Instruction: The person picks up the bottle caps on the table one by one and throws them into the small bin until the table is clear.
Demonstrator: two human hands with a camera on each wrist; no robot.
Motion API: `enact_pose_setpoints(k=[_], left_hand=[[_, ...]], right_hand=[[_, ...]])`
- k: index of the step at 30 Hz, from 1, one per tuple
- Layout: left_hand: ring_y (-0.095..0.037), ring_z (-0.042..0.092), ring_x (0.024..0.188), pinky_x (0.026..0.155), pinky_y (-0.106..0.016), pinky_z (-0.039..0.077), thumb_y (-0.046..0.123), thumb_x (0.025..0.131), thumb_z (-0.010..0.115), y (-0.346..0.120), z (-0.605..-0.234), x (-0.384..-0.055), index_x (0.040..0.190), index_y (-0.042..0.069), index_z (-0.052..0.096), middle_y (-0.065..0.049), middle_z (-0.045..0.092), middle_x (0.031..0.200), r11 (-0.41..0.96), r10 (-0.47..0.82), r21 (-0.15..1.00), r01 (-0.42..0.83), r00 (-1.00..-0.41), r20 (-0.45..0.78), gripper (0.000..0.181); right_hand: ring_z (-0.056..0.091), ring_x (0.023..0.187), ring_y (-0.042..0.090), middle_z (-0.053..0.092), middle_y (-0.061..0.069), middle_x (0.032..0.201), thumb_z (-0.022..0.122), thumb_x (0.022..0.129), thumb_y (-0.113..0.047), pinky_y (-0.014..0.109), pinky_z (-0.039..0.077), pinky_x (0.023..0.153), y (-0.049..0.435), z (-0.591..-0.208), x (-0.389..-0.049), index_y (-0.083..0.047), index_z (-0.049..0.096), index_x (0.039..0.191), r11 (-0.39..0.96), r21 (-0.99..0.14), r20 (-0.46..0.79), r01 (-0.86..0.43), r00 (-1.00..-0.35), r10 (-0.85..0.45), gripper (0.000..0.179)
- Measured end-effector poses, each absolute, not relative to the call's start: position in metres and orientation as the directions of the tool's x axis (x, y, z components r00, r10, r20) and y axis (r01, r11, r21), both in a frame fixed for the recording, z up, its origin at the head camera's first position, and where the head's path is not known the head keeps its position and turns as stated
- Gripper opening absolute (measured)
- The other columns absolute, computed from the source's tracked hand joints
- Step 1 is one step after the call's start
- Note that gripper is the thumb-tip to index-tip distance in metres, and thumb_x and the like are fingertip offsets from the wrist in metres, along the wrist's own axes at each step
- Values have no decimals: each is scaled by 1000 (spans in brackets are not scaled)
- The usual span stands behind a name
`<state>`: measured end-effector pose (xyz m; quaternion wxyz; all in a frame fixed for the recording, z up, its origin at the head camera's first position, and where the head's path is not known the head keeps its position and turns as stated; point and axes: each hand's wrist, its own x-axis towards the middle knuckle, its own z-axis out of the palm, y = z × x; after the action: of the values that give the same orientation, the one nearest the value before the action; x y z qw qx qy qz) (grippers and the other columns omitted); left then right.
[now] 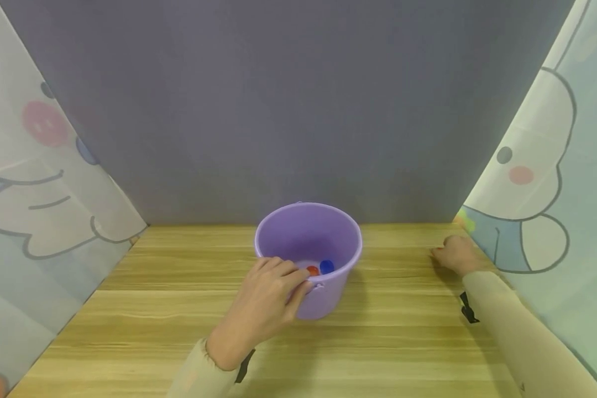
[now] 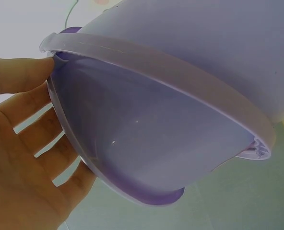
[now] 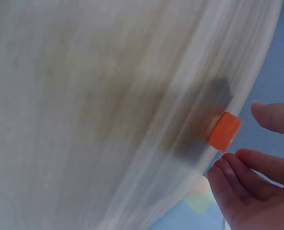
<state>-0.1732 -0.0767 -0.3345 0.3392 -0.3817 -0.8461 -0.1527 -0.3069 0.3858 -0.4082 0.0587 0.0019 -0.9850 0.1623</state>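
Note:
A purple bucket [image 1: 332, 290] stands on the wooden table, its mouth tilted slightly toward me. My left hand [image 1: 261, 301] grips its near rim, the thumb along the outside and the fingers over the edge; the left wrist view shows the same hold on the rim [image 2: 118, 45]. Down in the bucket lie a red piece [image 1: 312, 270] and a blue piece [image 1: 326, 267], the red one partly hidden. Far to the right, my right hand [image 1: 456, 254] reaches to an orange block [image 3: 225, 132] on the table. Its fingertips are right at the block, with the thumb held apart.
The wooden tabletop [image 1: 179, 309] runs back to a dark grey panel [image 1: 298, 110]. Cartoon-printed curtains hang along the left side [image 1: 55, 193] and the right side [image 1: 542, 166], the right one close beside my right hand.

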Motion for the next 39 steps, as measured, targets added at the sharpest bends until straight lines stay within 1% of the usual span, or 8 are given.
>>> enact_pose_setpoints(k=[6, 10, 17, 25, 28, 30, 35, 39], left_hand=[[-16, 60, 80, 81, -37, 50, 24, 95, 71, -76, -335, -173, 91, 17, 74, 5, 69, 86, 658, 544, 1, 753, -476, 691, 9], [-17, 60, 80, 81, -37, 50, 25, 95, 71, -76, -335, -173, 91, 17, 74, 5, 69, 85, 661, 544, -1, 750, -478, 689, 10], [-16, 60, 80, 82, -37, 50, 25, 95, 71, -77, -335, -173, 92, 17, 74, 6, 69, 86, 661, 546, 4, 751, -484, 683, 9], [-16, 60, 79, 82, -38, 51, 26, 96, 69, -77, -335, -173, 91, 17, 74, 6, 68, 85, 660, 547, 0, 752, -480, 686, 11], [-16, 60, 79, 82, -38, 50, 26, 96, 69, -77, -335, -173, 92, 17, 74, 6, 68, 85, 661, 547, 1, 751, -483, 684, 11], [-16, 60, 79, 83, -37, 50, 25, 96, 69, -77, -335, -173, 92, 17, 74, 6, 68, 85, 661, 548, 2, 751, -484, 682, 10], [-16, 60, 80, 82, -37, 50, 25, 96, 69, -77, -335, -173, 91, 16, 74, 5, 69, 85, 658, 547, 2, 753, -480, 686, 11], [-16, 60, 80, 82, -37, 50, 25, 95, 70, -77, -334, -173, 91, 16, 74, 5, 69, 86, 657, 547, 1, 754, -477, 688, 10]], right_hand=[[44, 62, 24, 48, 6, 64, 59, 92, -19, 37, 39, 58, 389, -412, -304, -7, 47, 66, 942, -336, 95, -26, -995, 7, 30], [43, 60, 22, 45, 4, 61, 59, 91, -16, 36, 38, 58, 387, -411, -303, -10, 44, 64, 936, -351, 72, -3, -997, 24, 32], [46, 60, 24, 52, 8, 65, 61, 91, -18, 36, 41, 58, 383, -409, -301, -9, 51, 60, 930, -367, 45, 27, -998, 47, 33], [46, 60, 24, 52, 6, 64, 60, 88, -18, 34, 39, 54, 382, -414, -300, -8, 54, 61, 915, -402, 98, 16, -993, 61, 29], [48, 62, 26, 54, 7, 66, 60, 86, -18, 35, 41, 55, 380, -414, -299, -5, 57, 65, 909, -416, 121, 13, -990, 70, 24], [52, 66, 28, 59, 10, 70, 61, 86, -18, 37, 44, 58, 378, -412, -298, 0, 62, 73, 906, -423, 117, 12, -991, 68, 22], [62, 77, 36, 68, 25, 88, 61, 88, -18, 46, 53, 67, 373, -405, -296, 15, 63, 99, 892, -451, 83, 7, -995, 49, 35], [62, 85, 42, 66, 32, 97, 64, 88, -18, 51, 54, 73, 369, -400, -293, 18, 61, 105, 879, -478, 80, -3, -996, 40, 40]])
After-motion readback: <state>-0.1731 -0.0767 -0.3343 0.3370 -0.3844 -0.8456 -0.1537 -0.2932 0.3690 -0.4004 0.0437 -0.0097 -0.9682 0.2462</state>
